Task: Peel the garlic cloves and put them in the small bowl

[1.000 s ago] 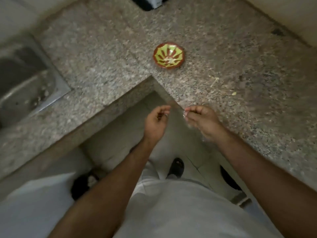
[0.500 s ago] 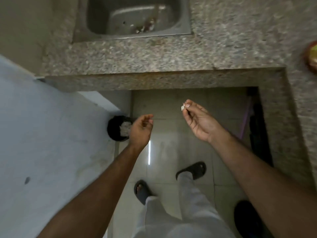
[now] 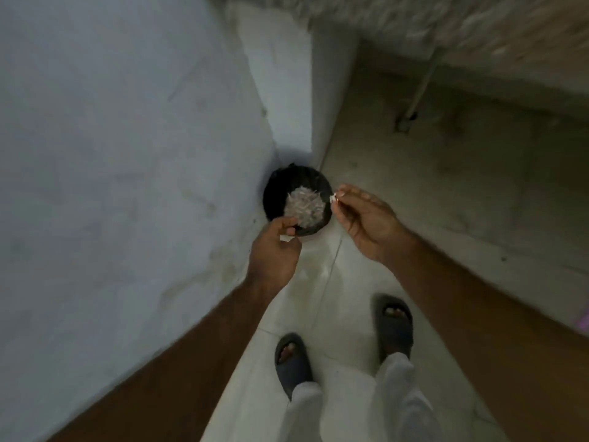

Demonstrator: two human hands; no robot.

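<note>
Down the left half of the frame runs a pale blue-grey wall (image 3: 111, 154), with the light tiled floor (image 3: 350, 393) filling the lower middle and right. A speckled stone tabletop (image 3: 446, 23) crosses the upper right, blurred. At the bottom stand two feet in dark slide sandals (image 3: 293, 365) below white trousers (image 3: 398, 403).

Near the centre, against the foot of the wall, sits a round black bin (image 3: 277, 196) on the floor, holding a heap of pale papery peelings (image 3: 304, 207).

The left hand (image 3: 275, 252) reaches in from the lower left, overlapping the bin's lower rim; its fingers are curled, with a small whitish scrap (image 3: 285, 238) showing at their tips. The right hand (image 3: 369, 223) comes in from the right, just right of the bin; its thumb and forefinger pinch a small white garlic piece (image 3: 332, 198) at the bin's right edge, the other fingers loosely bent. Whether that piece is clove or skin cannot be told.
</note>
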